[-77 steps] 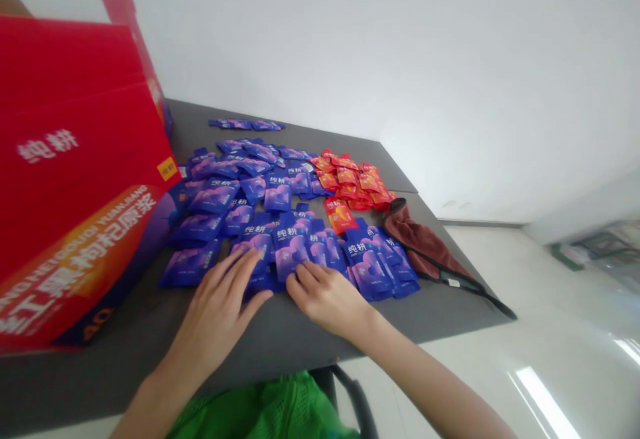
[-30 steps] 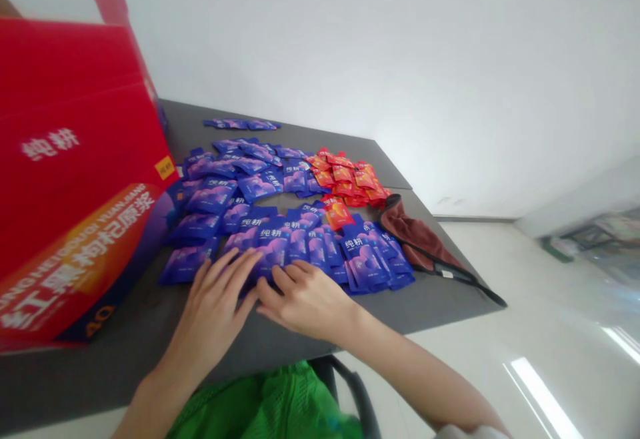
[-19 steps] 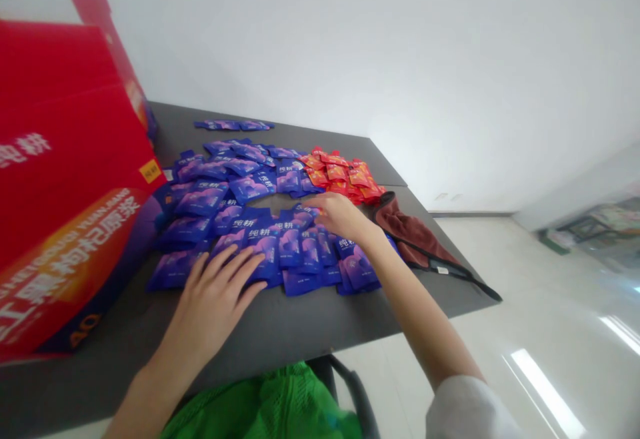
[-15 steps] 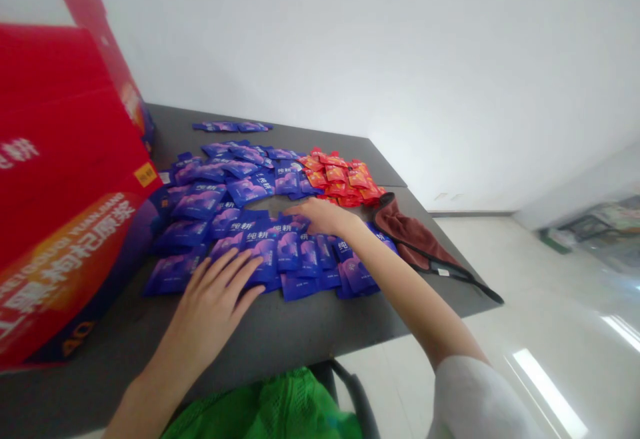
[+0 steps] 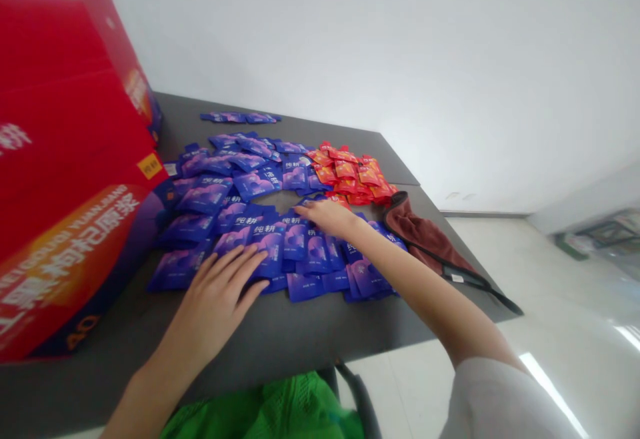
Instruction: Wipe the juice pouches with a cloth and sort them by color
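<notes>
Many purple-blue pouches [image 5: 269,242] lie in overlapping rows on the dark grey table in front of me. My left hand [image 5: 223,292] rests flat on the near pouches at left, its fingers stretched out and slightly apart. Reaching over the near row, my right hand [image 5: 331,217] has its fingers bent down and together at the top edge of the pouches. A bit of purple pouch [image 5: 313,200] shows just behind these fingers and seems to be in them. The fingertips are partly hidden. Red-orange pouches [image 5: 345,171] are piled just beyond my right hand.
A large red printed box [image 5: 65,132] stands close on the left. Two flat purple packs [image 5: 240,118] lie near the wall. A brown cloth item with black edging [image 5: 425,232] lies at right, its strap over the table's edge. Green mesh fabric [image 5: 270,409] is below.
The view has shifted, so most of the scene sits a little further right. A bit of purple pouch now shows behind my right fingers. My left hand stays on the pouches.
</notes>
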Motion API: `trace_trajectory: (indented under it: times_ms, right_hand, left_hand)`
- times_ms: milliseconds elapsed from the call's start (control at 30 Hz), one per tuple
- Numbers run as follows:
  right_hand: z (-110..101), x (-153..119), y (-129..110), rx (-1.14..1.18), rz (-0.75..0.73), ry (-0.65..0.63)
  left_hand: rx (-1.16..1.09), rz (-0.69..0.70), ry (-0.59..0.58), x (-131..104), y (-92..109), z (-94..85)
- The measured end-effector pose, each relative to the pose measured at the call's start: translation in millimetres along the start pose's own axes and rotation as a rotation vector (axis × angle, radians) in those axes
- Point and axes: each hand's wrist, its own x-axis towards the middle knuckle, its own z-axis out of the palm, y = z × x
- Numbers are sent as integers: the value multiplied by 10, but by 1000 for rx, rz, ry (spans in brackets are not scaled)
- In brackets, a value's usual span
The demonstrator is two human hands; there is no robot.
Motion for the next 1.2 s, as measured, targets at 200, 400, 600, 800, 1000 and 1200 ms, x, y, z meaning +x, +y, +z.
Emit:
trace_trajectory:
  times_ms: [200,400,600,800,1000,1200]
  right_hand:
    - [-246,-235,52,-102,53,40]
    - [-495,-547,149,-307,-60,313]
    - [-861,-833,129,-191,-155,892]
    - [-726,-731,-437,-227,-245,1071]
    - [-28,-737,-658,-98,-189,560]
    - [-135,-961,-836,149,34,474]
  left_hand:
    - [5,1,-13,-1,14,-13]
    - [18,9,8,8,14,-8]
    - [8,8,-16,12,17,-11]
    - [7,0,-8,-20,14,-5]
    - [-19,-14,-37,-51,15,-4]
    - [-16,68,-15,-13,71,6]
